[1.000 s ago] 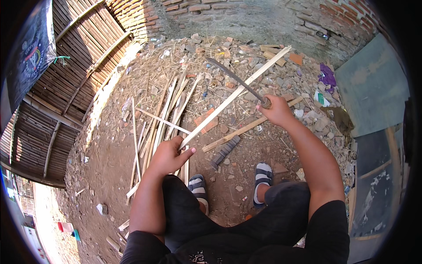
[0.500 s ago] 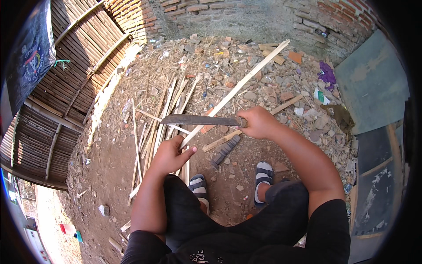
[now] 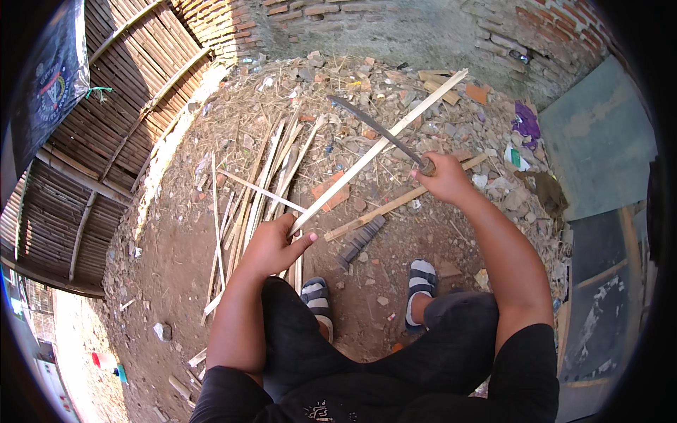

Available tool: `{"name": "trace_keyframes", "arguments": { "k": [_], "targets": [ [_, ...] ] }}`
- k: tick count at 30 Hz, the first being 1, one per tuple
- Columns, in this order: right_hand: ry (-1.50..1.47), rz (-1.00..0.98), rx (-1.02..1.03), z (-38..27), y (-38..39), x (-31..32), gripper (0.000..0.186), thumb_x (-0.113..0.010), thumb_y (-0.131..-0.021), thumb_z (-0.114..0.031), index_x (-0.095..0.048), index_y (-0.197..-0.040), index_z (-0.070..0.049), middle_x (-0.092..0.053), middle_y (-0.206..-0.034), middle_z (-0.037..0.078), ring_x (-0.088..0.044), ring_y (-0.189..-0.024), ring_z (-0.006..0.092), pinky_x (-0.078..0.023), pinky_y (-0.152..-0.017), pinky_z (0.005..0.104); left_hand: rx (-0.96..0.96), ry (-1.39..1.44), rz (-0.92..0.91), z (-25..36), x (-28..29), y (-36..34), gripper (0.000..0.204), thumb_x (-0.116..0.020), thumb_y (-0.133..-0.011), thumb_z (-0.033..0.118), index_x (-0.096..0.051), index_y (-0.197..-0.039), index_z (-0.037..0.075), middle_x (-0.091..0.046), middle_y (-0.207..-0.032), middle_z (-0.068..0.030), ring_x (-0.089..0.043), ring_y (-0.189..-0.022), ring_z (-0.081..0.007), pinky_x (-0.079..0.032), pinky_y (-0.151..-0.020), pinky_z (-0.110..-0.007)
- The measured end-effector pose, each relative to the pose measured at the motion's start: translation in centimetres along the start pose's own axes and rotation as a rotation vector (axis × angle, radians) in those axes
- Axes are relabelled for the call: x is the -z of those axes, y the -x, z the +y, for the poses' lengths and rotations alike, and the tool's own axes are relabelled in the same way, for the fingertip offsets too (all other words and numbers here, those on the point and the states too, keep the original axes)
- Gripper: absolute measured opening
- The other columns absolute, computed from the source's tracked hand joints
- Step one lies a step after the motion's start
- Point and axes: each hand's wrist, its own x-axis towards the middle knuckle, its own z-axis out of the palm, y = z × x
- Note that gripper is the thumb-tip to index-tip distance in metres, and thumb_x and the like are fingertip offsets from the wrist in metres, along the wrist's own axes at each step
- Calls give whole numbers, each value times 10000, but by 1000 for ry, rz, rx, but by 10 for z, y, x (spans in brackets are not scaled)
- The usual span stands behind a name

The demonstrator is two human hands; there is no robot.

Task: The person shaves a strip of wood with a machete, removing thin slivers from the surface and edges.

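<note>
My left hand [image 3: 275, 247] is closed round the near end of a long pale wooden strip [image 3: 352, 174], which slants up and away to the right. In my right hand [image 3: 448, 179] is the handle of a machete [image 3: 377, 127]. Its dark blade points to the far left and crosses the strip about two thirds of the way along, seen almost edge-on. Whether the blade touches the wood I cannot tell. Below the strip, a dark ridged piece [image 3: 362, 242], perhaps a sheath, lies on the dirt beside a longer wooden stick [image 3: 402, 204].
Several loose strips [image 3: 271, 169] lie piled left of my knees. Rubble [image 3: 423, 120] covers the ground up to a brick wall [image 3: 367, 32]. A bamboo screen [image 3: 120, 99] stands left, grey panels [image 3: 596, 141] right. My sandalled feet [image 3: 422, 285] are close below the work.
The machete has moved away from me along the strip, and its blade has swung from nearly level to pointing up and left. My left hand keeps its hold on the strip.
</note>
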Motion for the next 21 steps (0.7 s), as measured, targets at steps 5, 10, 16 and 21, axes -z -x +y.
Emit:
{"name": "trace_keyframes", "arguments": {
  "k": [5, 10, 16, 21],
  "targets": [
    [-6, -122, 142, -28, 4, -11, 374, -795, -846, -355, -711, -1068, -65, -692, -810, 208, -699, -823, 400, -545, -748, 488, 4, -4, 27, -1, -2, 1, 446, -806, -905, 389, -608, -847, -6, -562, -652, -83, -528, -612, -168, -453, -583, -377],
    [112, -241, 420, -44, 10, -30, 321, -796, -811, -316, -709, -1028, -96, -692, -790, 202, -688, -825, 428, -542, -750, 533, 15, 5, 8, 2, -3, 1, 456, -803, -905, 397, -606, -854, -11, -575, -649, -100, -546, -611, -179, -460, -588, -386],
    [69, -150, 215, -29, -2, -7, 393, -798, -850, -351, -717, -1130, -87, -691, -775, 195, -703, -810, 394, -546, -738, 483, -26, -13, 22, 1, 2, 5, 458, -800, -906, 399, -604, -858, -12, -572, -644, -111, -540, -598, -188, -458, -581, -393],
    [-34, 75, -6, 8, -3, -3, 470, -794, -874, -374, -708, -1190, -38, -709, -824, 195, -716, -830, 361, -541, -760, 452, -37, -2, 21, 2, 1, 3, 450, -802, -905, 389, -602, -850, -10, -562, -640, -110, -528, -585, -192, -449, -571, -390]
  ]
}}
